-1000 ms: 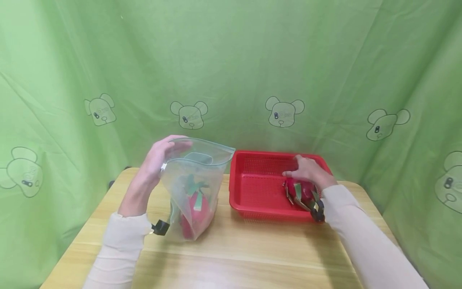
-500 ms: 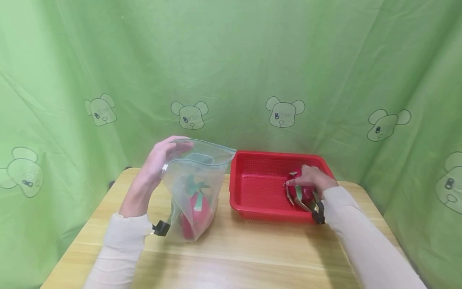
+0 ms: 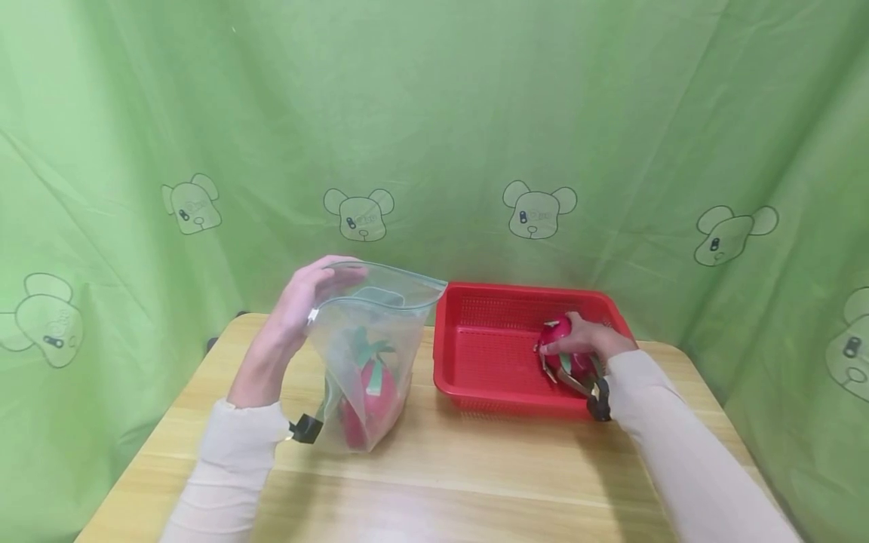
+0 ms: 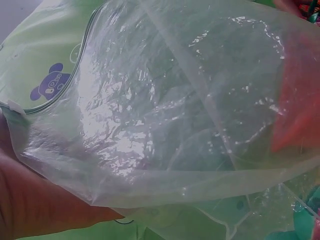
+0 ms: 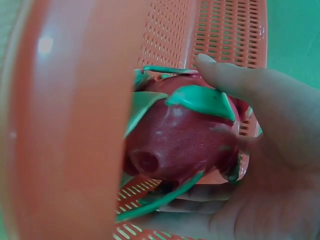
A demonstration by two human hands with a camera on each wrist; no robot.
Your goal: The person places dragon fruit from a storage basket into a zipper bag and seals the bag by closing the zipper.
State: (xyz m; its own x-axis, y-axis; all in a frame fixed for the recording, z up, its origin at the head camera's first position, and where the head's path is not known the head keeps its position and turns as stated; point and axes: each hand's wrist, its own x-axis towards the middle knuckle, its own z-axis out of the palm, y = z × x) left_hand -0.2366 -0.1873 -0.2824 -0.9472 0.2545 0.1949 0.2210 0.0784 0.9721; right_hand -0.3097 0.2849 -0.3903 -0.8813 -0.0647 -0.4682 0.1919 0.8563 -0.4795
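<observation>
My left hand point(image 3: 302, 298) holds a clear zip bag point(image 3: 424, 302) at its upper left rim, with fingers showing through the plastic. The bag stands upright on the table, its mouth spread. Inside it is a red dragon fruit point(image 3: 376, 392) with green scales; the left wrist view shows it as a blurred red patch behind plastic point(image 4: 150, 115). My right hand point(image 3: 587, 339) grips another dragon fruit point(image 5: 180, 135) in the right part of the red basket point(image 3: 475, 400). In the right wrist view, thumb and fingers lie around the fruit, and the basket wall hides part of it.
The basket's slotted wall point(image 5: 227, 30) rises around the right hand. Both stand on a light wooden table point(image 3: 434, 483). A green curtain point(image 3: 434, 136) with mouse-like cartoon heads hangs behind and along the sides.
My right hand has lowered from above the dragon fruit in the basket and closed around it, and the fruit has shifted slightly. The left hand and bag have hardly moved.
</observation>
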